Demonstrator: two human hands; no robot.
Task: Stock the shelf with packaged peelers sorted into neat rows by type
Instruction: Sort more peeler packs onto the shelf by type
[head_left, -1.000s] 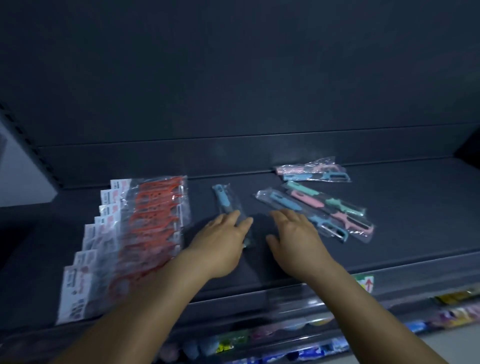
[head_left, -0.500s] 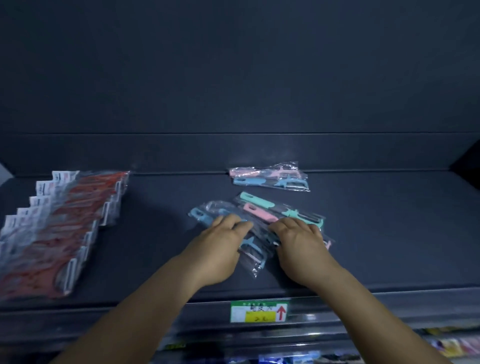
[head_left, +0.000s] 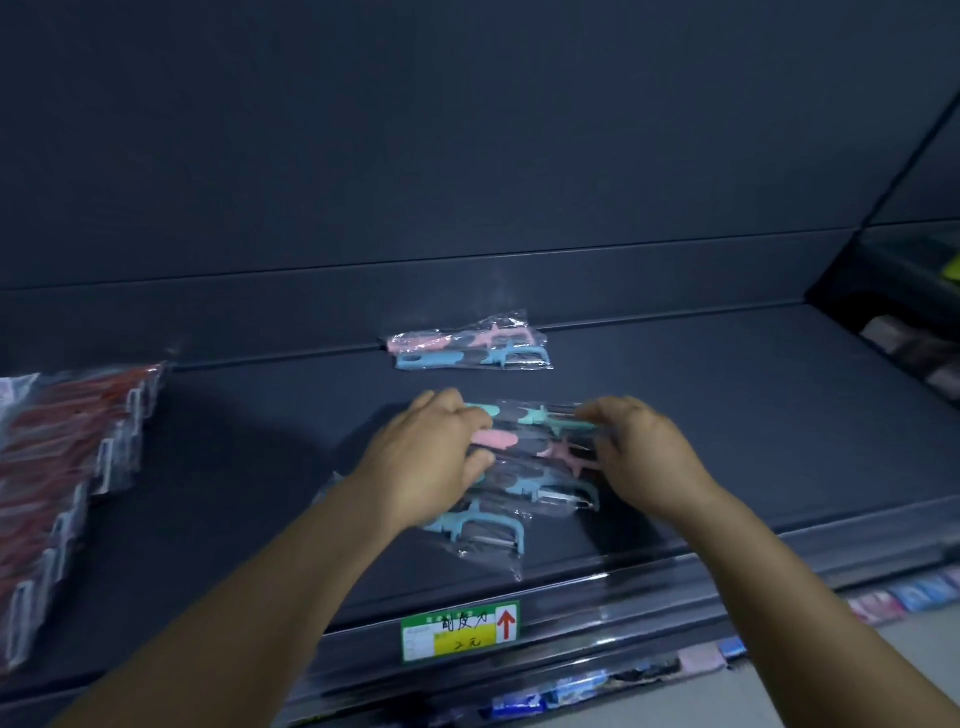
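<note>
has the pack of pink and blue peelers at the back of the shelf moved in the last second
No. The pink and blue pack lies against the shelf's back wall as before; only the camera shifted.

Both bare forearms reach forward side by side from the lower edge of the view. The left hand (head_left: 426, 462) lies palm down, its fingers bent and pointing right. The right hand (head_left: 641, 457) mirrors it, fingers curled inward, seemingly pinching something, though blur hides the fingertips
</note>
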